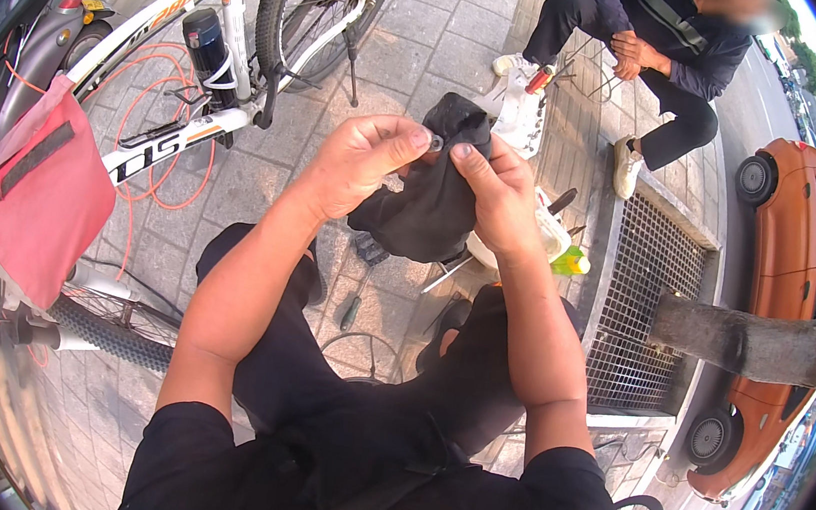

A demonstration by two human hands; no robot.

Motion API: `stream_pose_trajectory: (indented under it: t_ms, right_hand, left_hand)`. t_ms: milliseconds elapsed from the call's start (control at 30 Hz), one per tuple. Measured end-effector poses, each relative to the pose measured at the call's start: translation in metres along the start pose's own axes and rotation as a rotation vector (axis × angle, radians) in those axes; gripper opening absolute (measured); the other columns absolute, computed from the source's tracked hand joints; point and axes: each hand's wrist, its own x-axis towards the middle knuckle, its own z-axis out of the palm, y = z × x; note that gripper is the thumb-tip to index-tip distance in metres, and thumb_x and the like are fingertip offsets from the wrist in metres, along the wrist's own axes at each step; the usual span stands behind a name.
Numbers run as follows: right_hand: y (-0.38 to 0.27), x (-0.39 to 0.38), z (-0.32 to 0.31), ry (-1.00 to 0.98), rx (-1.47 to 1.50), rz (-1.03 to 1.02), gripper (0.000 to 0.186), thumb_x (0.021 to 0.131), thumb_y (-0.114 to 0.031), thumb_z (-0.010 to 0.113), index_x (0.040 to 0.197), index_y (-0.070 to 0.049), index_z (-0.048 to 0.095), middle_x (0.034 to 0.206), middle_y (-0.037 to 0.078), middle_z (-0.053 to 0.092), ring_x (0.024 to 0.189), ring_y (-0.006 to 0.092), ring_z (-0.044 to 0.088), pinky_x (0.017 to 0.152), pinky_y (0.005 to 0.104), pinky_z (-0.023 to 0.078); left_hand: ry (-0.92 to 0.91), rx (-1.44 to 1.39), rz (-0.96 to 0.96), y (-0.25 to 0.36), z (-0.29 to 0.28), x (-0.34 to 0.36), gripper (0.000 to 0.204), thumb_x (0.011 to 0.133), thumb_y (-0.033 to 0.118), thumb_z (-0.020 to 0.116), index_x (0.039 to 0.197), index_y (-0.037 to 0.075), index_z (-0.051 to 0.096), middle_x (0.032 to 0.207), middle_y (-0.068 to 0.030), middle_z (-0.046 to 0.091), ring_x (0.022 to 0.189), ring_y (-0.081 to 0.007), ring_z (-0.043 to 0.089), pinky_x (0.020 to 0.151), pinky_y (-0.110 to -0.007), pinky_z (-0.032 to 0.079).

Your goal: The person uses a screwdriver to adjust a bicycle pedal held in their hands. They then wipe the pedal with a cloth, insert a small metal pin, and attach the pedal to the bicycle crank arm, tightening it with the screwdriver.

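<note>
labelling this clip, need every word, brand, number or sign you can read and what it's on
Wording isn't copied here; this is where it stands.
Bicycle's upper tube: orange and dark lettering.
Bicycle's lower tube: large dark lettering.
Dark bottle on the bicycle: any print too small to read.
Yellow-green bottle: any print too small to read.
Black cloth in the right hand: no lettering visible.

Head view: one wide fisheye, head-worn, left of a pair; facing steeply down, close above the left hand [358,164] and right hand [505,198]; orange car [793,274] farther off, picture right.
</note>
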Motion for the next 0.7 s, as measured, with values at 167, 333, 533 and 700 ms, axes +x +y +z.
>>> stream_pose_trajectory:
  t_ms: [167, 333, 533, 700]
  right_hand:
    - [0.006, 0.003, -0.001, -0.01, 0.018, -0.039, 0.021, 0.109, -0.012, 0.069, 0.126, 0.001, 0.07, 0.114, 0.002, 0.076, 0.099, 0.0083, 0.069, 0.089, 0.026, 0.058]
    - [0.003, 0.0, 0.002, -0.012, 0.033, -0.073, 0.021, 0.109, -0.011, 0.069, 0.127, 0.0, 0.069, 0.115, 0.002, 0.076, 0.102, 0.0078, 0.068, 0.091, 0.0257, 0.057]
    - [0.003, 0.001, 0.0, -0.021, 0.042, -0.1, 0.022, 0.108, -0.011, 0.07, 0.127, 0.0, 0.07, 0.115, 0.001, 0.075, 0.102, 0.0073, 0.068, 0.091, 0.0254, 0.057]
    - [-0.001, -0.003, 0.005, -0.02, 0.036, -0.066, 0.021, 0.106, -0.011, 0.073, 0.124, 0.0, 0.071, 0.111, 0.001, 0.075, 0.098, 0.0067, 0.068, 0.087, 0.0246, 0.058]
  left_hand:
    - [-0.038, 0.035, 0.003, 0.003, -0.001, -0.001, 0.026, 0.109, 0.027, 0.071, 0.117, 0.002, 0.076, 0.104, -0.001, 0.074, 0.092, -0.0083, 0.062, 0.084, -0.026, 0.05]
    - [-0.049, 0.187, 0.155, 0.003, -0.003, -0.001, 0.024, 0.109, 0.022, 0.072, 0.117, 0.0, 0.075, 0.11, -0.0006, 0.071, 0.094, -0.0079, 0.06, 0.085, -0.026, 0.049]
    - [-0.017, 0.296, 0.334, 0.005, 0.002, 0.0, 0.017, 0.105, 0.011, 0.075, 0.115, -0.002, 0.075, 0.112, -0.0026, 0.071, 0.101, -0.0096, 0.065, 0.087, -0.027, 0.052]
    - [0.068, 0.715, 0.61, 0.015, 0.01, -0.004, 0.013, 0.1, 0.007, 0.077, 0.109, -0.001, 0.074, 0.111, -0.0111, 0.071, 0.101, -0.0217, 0.069, 0.087, -0.031, 0.055]
